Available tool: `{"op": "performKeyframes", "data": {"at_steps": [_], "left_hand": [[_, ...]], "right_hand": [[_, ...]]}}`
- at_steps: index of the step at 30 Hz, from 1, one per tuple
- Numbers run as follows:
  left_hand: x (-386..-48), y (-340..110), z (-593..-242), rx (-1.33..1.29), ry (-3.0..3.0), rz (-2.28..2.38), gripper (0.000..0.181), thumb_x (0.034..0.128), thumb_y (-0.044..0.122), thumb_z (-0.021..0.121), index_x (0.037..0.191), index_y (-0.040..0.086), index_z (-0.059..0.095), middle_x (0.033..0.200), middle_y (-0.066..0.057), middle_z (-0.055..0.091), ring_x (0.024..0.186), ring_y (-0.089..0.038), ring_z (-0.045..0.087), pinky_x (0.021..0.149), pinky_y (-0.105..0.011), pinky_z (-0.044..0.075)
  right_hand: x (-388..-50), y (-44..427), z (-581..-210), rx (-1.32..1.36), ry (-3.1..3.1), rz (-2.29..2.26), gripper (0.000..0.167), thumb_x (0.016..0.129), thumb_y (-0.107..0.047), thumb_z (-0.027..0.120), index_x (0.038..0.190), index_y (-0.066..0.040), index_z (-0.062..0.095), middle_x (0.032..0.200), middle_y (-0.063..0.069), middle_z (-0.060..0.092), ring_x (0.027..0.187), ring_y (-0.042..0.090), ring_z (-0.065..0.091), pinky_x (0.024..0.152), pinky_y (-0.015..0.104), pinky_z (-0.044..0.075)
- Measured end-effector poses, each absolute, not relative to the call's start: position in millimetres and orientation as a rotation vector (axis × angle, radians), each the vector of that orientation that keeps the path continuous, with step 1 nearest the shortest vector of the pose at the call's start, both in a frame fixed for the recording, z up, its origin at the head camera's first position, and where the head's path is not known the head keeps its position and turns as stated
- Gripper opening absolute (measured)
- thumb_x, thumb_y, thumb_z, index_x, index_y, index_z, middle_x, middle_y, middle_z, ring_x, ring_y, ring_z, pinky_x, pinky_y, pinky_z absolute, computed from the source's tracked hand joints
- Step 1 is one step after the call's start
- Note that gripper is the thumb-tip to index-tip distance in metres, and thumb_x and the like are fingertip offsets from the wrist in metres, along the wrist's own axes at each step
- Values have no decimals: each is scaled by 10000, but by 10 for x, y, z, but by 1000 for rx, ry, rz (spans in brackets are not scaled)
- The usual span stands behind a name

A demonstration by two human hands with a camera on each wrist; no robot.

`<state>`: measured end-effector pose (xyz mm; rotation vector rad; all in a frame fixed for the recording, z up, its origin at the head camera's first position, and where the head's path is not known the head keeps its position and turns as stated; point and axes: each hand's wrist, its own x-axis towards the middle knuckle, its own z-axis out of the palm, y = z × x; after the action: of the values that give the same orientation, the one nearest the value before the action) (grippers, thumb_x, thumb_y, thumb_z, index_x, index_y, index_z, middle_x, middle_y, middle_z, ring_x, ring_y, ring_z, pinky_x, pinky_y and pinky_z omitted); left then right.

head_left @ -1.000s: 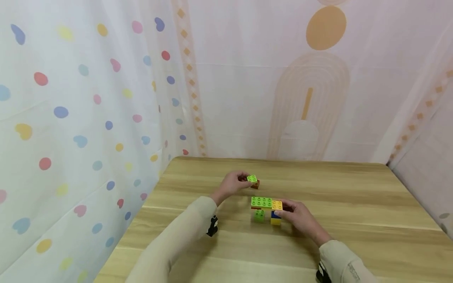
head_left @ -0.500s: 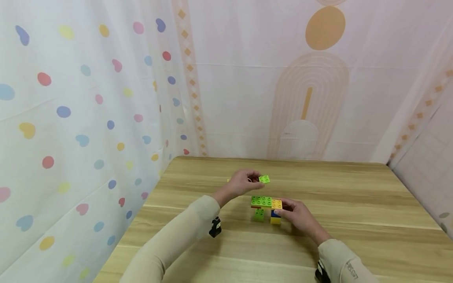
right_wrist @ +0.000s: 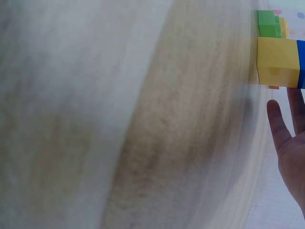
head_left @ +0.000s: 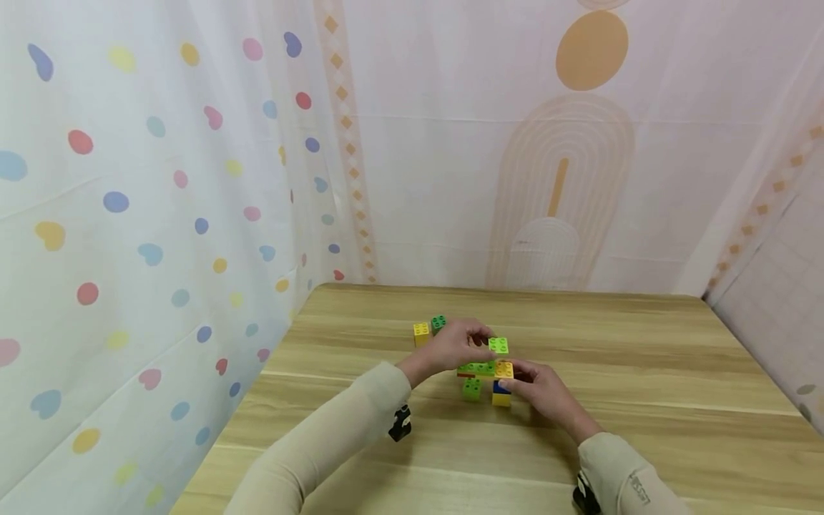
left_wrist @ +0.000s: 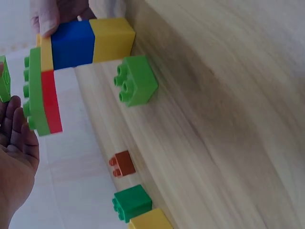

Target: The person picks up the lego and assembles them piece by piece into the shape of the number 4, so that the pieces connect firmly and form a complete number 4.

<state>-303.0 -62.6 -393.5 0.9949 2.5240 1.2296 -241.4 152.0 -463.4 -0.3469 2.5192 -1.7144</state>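
Observation:
My left hand (head_left: 458, 345) pinches a lime-green brick (head_left: 498, 345) and holds it over the right end of a block build. A blue brick (left_wrist: 73, 44) sits on a yellow brick (left_wrist: 113, 40) as the build's column. From its top a layer with a red brick (left_wrist: 52, 101) reaches leftward, under a long green brick (head_left: 478, 369). Next to that one, an orange-yellow brick (head_left: 504, 369) caps the column. My right hand (head_left: 547, 393) grips the column near its top. Below the overhang a green brick (left_wrist: 138, 81) stands on the table, apart from the layer above.
Behind my left hand stand a yellow brick (head_left: 421, 334) and a dark green brick (head_left: 438, 324). A small brown brick (left_wrist: 124, 163) lies near them in the left wrist view. The wooden table (head_left: 611, 336) ends at a patterned curtain (head_left: 438, 179).
My left hand has lifted the lime-green brick from beside the brown one and carried it right and nearer, over the build. My right hand stays at the column.

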Motion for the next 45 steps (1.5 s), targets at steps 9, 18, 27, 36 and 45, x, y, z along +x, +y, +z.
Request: {"op": "performKeyframes", "data": {"at_steps": [9,18,27,36,45], "left_hand": [[-2990,-574,-4004,991,2559,1124,324,881,306,772,1156,144,711,1003,105,640,967,-77,568,853,-283,484],[-2970,-541,-4056,1032,2535,1059,314,882,302,773,1138,130,714,1017,96,630,911,-51,584,775,-229,501],[-2969,-524,-4104,1033,2527,1042,325,890,289,763,1165,122,714,1013,102,639,878,-51,576,738,-216,500],[-2935,-496,-4095,1006,2571,980,326,874,276,778,1147,110,714,1008,78,637,831,-50,562,695,-211,489],[-2952,-452,-4035,1084,2659,792,337,862,303,780,1137,116,723,1037,80,641,882,-34,561,755,-199,475]], "right_hand": [[-2423,1518,-4668,-370,2504,-1728,471,937,-286,706,1309,-9,624,1172,103,676,1016,200,623,833,317,512],[-2415,1536,-4651,-405,2496,-1750,455,948,-258,694,1321,-9,617,1235,134,656,1073,207,616,844,308,516],[-2412,1540,-4655,-400,2484,-1754,469,944,-268,700,1326,-10,615,1227,124,662,1049,189,619,835,302,512],[-2422,1532,-4688,-368,2483,-1754,500,938,-270,706,1356,-22,592,1244,124,649,1073,225,617,862,358,515],[-2396,1545,-4659,-371,2479,-1747,525,944,-309,693,1377,-36,576,1290,129,628,1126,244,607,898,389,512]]}}
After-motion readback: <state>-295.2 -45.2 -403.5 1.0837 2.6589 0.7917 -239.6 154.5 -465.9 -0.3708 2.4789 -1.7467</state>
